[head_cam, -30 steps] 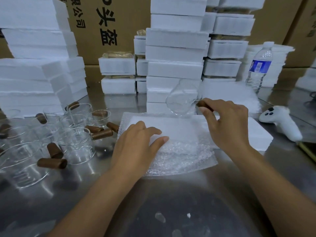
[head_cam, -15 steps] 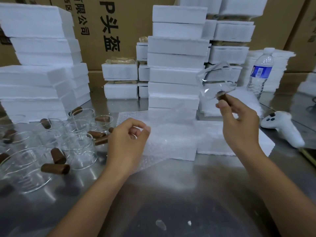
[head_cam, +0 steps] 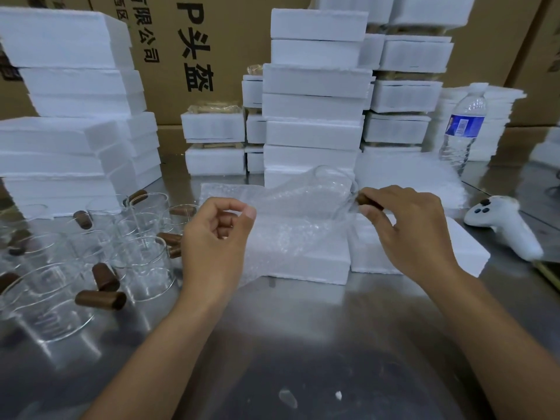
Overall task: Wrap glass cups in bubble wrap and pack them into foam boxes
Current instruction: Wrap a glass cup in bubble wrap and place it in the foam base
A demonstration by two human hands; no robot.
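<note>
Two bare hands work over a grey brushed-steel table (head_cam: 303,316). The right hand (head_cam: 418,234) pinches the short brown handle of a clear glass cup (head_cam: 331,189) between thumb and fingers, holding the cup tilted just above a white rectangular foam box (head_cam: 309,268) at the middle of the table. The left hand (head_cam: 216,237) has its fingers curled, and its thumb and forefinger pinch the near edge of a translucent bubble wrap sheet (head_cam: 281,234). The sheet drapes over the foam box, and its raised part lies against the cup's side. A second white foam box (head_cam: 463,256) sits touching the first on its right, partly behind the right hand.

Many more clear glass cups with brown handles (head_cam: 136,256) stand crowded together on the left of the table, near the left hand. Tall stacks of white foam boxes (head_cam: 315,86) rise behind the work spot and along the left side, with brown cardboard cartons (head_cam: 230,31) printed in black characters behind them. A clear plastic water bottle with a blue label (head_cam: 463,131) stands far right, and a white handheld controller (head_cam: 503,228) lies on the table beside the second box
</note>
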